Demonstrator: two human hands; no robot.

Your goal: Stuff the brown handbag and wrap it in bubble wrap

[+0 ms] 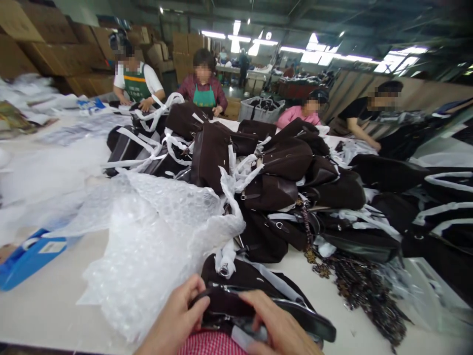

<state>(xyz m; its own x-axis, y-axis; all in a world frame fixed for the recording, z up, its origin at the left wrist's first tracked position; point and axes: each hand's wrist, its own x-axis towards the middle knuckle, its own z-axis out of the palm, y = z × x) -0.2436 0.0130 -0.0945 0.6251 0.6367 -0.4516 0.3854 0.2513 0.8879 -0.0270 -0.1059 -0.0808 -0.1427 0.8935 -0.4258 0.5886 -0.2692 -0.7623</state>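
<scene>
Left hand [177,318] | right hand [275,325] | both clamped on one dark handbag [244,291] | four co-workers behind

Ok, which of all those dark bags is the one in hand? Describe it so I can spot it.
On the white table, nearest the camera, below the bubble wrap. The dark bag lies apart from the central heap, its open rim held by the left hand and right hand.

A handbag [254,291] lies at the near edge of the bench [48,305], between the left hand [177,320] and the right hand [281,328]. Bubble wrap [155,236] lies just left of it. Behind both is a pile of bags [273,172]; chains [362,286] lie to the right, a folder [29,256] far left.
</scene>
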